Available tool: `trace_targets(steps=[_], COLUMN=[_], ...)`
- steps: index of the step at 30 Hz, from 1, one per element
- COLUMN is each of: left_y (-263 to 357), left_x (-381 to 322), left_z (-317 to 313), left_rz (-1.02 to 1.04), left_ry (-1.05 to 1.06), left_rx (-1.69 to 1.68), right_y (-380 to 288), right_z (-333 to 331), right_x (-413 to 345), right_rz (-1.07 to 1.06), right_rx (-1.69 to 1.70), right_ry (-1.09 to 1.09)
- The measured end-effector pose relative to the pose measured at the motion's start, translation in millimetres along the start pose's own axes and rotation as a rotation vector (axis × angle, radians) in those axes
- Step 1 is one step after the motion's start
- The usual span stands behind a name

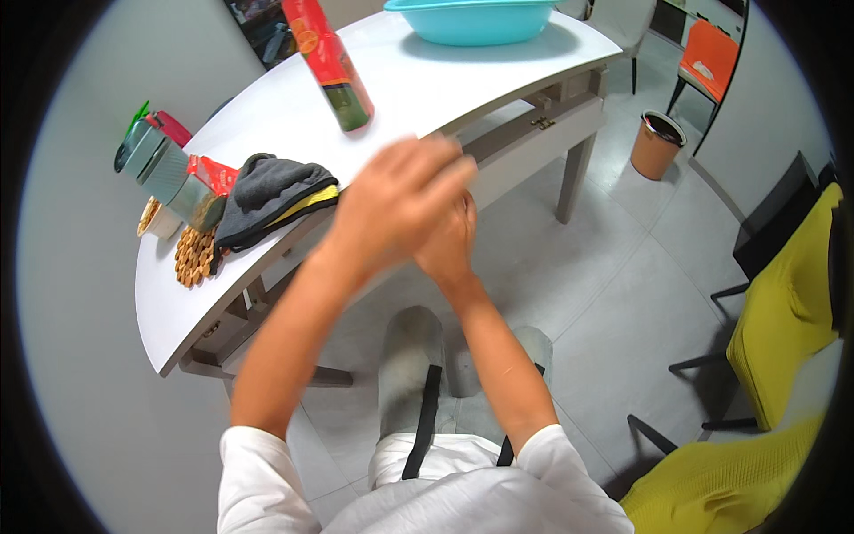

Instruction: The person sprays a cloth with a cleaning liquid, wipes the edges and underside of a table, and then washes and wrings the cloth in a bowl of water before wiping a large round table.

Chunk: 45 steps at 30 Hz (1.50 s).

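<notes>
In front of my body, my left hand (397, 193) is raised near the table's front edge, its fingers curled and blurred. Behind and below it is my right hand (450, 243), partly covered by the left. The two overlap in the picture; whether they touch or hold anything between them is hidden. Just beyond them, a tall red and green bottle (337, 80) with orange fruit pictures stands on the white table (400, 93). To the left of my hands lies a crumpled grey cloth (277, 193) with a yellow underside and black edging.
A turquoise basin (477, 23) stands at the far end. At left are a grey-green lidded tumbler (167, 173), a red packet (213, 173), a white cup (160, 223) and a wooden bead trivet (193, 257). Yellow-covered chairs (774, 320) and a waste bin (657, 150) stand to the right.
</notes>
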State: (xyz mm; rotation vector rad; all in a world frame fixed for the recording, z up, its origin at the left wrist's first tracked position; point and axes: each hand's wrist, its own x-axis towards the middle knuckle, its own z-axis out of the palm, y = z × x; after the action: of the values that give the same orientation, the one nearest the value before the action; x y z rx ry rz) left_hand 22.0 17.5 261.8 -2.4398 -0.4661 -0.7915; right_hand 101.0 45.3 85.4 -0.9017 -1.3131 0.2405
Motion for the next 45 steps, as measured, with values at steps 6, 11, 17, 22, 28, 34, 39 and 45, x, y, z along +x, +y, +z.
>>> trace_targets(steps=[6, 11, 17, 22, 28, 34, 39, 45], left_y=[46.3, 20.5, 17.3, 22.7, 15.3, 13.4, 15.7, 15.0], left_x=[-104.8, -148.9, -152.9, -148.1, -159.9, -155.4, -153.7, -164.0], left_z=[8.9, 12.1, 14.4, 18.6, 22.6, 26.0, 28.0, 26.5], left_rz=[-0.496, -0.763, -0.741, -0.843, -0.754, -0.698, -0.671, -0.683], left_ry=[-0.161, -0.128, -0.097, -0.17, -0.301, -0.288, -0.293, -0.301], left_rx=[0.033, 0.151, 0.253, 0.103, 0.188, 0.257, 0.315, 0.387], right_y=[-10.3, -16.5, -30.7, -23.2, -23.2, -24.9, -25.9, -6.2], right_z=[-0.5, 1.3, 10.3, 13.4, 13.2, 17.7, 10.0, 6.9], right_x=[5.0, 5.6, 11.5, 8.4, 12.5, 17.4, 18.2, -6.5], right_rz=[-0.157, -0.142, -0.139, -0.206, -0.234, -0.275, -0.214, -0.019], right_rx=[-0.455, -0.491, -0.428, -0.497, -0.513, -0.552, -0.489, -0.394], right_ry=[-0.057, -0.031, -0.079, -0.116, -0.137, -0.11, -0.148, 0.239])
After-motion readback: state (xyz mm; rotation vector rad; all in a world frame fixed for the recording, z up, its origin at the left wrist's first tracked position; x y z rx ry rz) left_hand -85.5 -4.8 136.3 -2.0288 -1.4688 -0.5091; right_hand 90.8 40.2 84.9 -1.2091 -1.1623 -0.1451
